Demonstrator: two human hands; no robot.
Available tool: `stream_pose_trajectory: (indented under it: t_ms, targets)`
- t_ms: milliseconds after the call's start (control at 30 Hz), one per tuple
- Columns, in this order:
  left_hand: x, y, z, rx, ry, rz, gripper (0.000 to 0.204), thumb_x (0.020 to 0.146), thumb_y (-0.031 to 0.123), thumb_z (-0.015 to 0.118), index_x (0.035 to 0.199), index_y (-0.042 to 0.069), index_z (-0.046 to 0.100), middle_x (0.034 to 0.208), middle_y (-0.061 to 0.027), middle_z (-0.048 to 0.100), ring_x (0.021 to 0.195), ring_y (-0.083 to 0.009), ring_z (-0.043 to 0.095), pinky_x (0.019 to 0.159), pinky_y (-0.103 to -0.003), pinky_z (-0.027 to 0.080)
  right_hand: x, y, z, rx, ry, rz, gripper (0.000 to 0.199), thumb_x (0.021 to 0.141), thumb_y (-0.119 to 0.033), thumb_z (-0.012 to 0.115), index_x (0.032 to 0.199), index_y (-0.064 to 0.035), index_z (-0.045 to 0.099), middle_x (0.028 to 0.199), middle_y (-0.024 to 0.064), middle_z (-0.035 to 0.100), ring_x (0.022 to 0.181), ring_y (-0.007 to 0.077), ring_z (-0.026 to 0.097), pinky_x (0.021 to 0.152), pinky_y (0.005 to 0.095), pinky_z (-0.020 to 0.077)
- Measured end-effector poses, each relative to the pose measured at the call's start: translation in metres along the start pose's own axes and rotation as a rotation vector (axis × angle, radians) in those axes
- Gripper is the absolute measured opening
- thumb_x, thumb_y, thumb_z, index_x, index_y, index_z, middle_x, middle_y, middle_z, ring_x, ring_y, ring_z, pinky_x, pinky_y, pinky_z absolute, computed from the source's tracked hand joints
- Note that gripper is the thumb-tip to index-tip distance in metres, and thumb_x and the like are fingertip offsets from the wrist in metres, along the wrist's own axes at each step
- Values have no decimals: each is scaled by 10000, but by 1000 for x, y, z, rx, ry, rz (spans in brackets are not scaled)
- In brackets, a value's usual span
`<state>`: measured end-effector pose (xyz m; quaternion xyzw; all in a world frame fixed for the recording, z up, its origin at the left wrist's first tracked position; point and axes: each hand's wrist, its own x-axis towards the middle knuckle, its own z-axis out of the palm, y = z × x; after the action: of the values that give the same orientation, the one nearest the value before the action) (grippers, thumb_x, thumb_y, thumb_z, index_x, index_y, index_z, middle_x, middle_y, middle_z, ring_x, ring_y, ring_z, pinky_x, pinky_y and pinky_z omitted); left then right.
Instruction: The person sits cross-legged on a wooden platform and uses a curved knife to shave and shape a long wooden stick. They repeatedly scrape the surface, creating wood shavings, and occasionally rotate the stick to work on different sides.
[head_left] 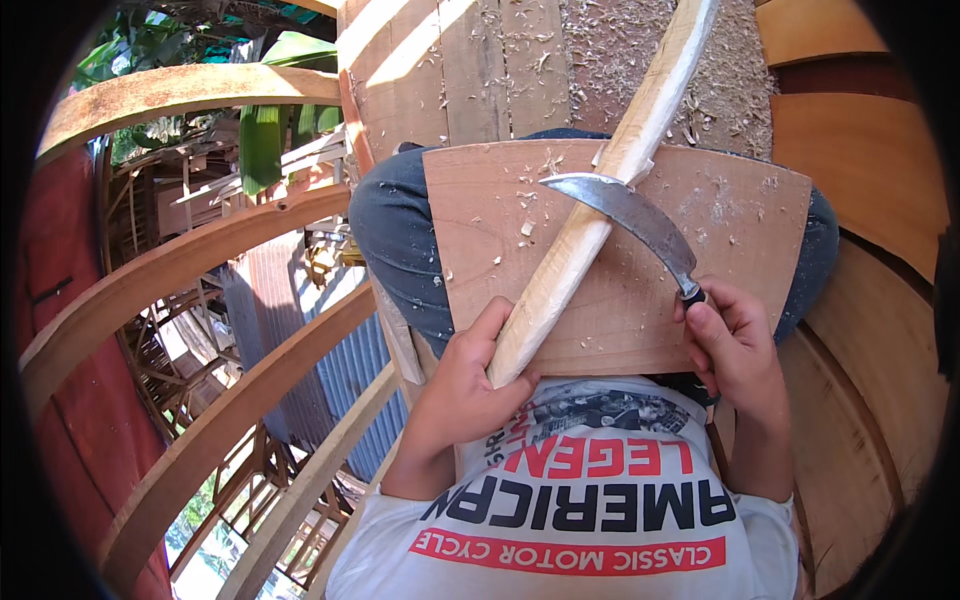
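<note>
My left hand point(468, 382) is closed round the near end of a long, pale, roughly squared wooden stick point(560, 262), which slants up and away to the right. In my right hand point(735, 345) is the dark handle of a sickle point(640, 218) with a curved metal blade. The blade lies across the stick's upper side, its tip pointing left; a curled shaving stands beside it. Under both, a flat wooden board point(510, 185) rests across my lap, with a few wood chips on it.
Wood shavings point(725, 75) cover the plank floor point(475, 75) ahead. Wooden rails point(200, 232) run along my left, with a corrugated metal roof point(350, 390) below them. Curved wooden panels point(860, 150) stand close on my right. Green leaves point(262, 145) hang at the upper left.
</note>
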<state>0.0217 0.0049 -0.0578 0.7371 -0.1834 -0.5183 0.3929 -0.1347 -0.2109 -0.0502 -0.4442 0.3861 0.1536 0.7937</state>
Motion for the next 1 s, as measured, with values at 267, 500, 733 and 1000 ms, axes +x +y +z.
stream_pose_trajectory:
  t_ms: [267,500,733,1000]
  targets:
    - [1,4,-1,12,-7,11,364,712,33,655,1040,28,496,779,-118,583,737,-159,582,687,-290,449,5,10,8,-115,-85,-110,205,940,-155,602,1027,30,622,649,-42,548,566,5,471,485,178,352]
    - [-2,5,-2,45,0,-9,349,715,47,654,1025,25,495,778,-118,572,748,-151,571,690,-285,441,6,-6,9,-214,-97,-70,204,920,-132,618,997,58,616,750,-3,584,707,32,507,610,216,419]
    - [-1,1,-2,42,7,5,350,713,43,651,1030,19,504,780,-110,575,759,-135,565,695,-278,441,10,-1,3,-135,121,-135,171,900,-134,650,943,29,623,789,-8,594,752,39,500,658,206,409]
    - [3,7,-3,19,-23,-2,386,716,44,658,1064,14,494,812,-117,573,800,-133,558,717,-281,436,17,19,10,-524,463,-479,158,889,-98,665,960,34,615,805,10,620,747,47,525,655,203,422]
